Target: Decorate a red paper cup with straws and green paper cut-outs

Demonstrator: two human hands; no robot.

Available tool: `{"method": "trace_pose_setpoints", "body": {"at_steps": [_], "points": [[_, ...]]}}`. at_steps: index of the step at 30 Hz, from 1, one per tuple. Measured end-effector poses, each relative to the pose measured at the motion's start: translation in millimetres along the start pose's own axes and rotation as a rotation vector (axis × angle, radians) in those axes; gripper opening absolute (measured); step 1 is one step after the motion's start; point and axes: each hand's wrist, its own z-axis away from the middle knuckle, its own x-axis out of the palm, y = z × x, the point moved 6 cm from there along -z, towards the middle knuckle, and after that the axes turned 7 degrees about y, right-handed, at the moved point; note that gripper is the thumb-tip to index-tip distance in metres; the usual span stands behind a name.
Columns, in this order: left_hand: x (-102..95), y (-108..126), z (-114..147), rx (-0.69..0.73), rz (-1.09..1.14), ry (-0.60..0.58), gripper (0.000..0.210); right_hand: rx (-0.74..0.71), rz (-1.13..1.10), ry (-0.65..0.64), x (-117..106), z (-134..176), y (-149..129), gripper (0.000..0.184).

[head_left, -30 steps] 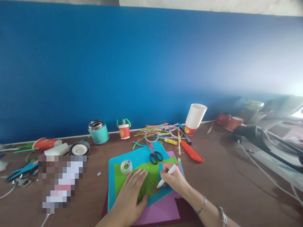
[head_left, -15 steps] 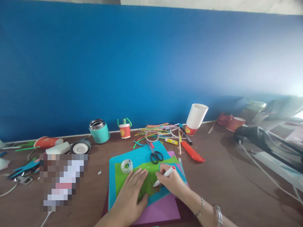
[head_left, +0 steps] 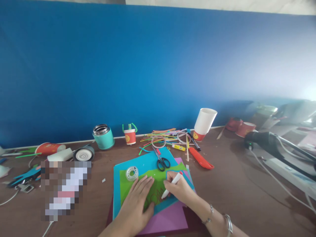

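A white marker with a red end (head_left: 176, 178) is gripped in my right hand (head_left: 179, 189), its tip down on the green paper (head_left: 158, 179). Reddish looping lines run across that sheet, partly covered by my hands. My left hand (head_left: 137, 200) lies flat on the green paper's left part, fingers stretched out. Beneath are blue paper (head_left: 145, 160) and a pink-purple sheet (head_left: 170, 219). A tape roll (head_left: 132, 173) sits just beyond my left fingertips. Black-handled scissors (head_left: 163, 164) rest on the paper beyond my right hand.
Behind the papers are colourful pipe cleaners (head_left: 163, 135), a glue stick (head_left: 178, 147) and a red knife-like tool (head_left: 201, 159). A teal flask (head_left: 103, 137), a small cup (head_left: 130, 136) and stacked paper cups (head_left: 205, 121) stand near the blue wall. Cables and a power strip (head_left: 288, 171) lie right.
My right hand has moved the marker tip slightly right and down, and more of the reddish line shows on the green paper. My left hand stays in place.
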Motion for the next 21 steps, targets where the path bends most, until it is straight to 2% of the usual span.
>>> {"method": "trace_pose_setpoints", "body": {"at_steps": [7, 18, 21], "points": [[2.2, -2, 0, -0.024, 0.001, -0.037, 0.068, -0.054, 0.07, 0.066, -3, 0, -7, 0.025], [3.6, -3, 2, -0.019, 0.008, -0.037, 0.068, 0.026, 0.022, -0.017, 3, 0, 4, 0.021], [2.3, -2, 1, -0.026, 0.022, -0.039, 0.066, 0.005, 0.003, -0.003, 1, -1, 2, 0.021]]}}
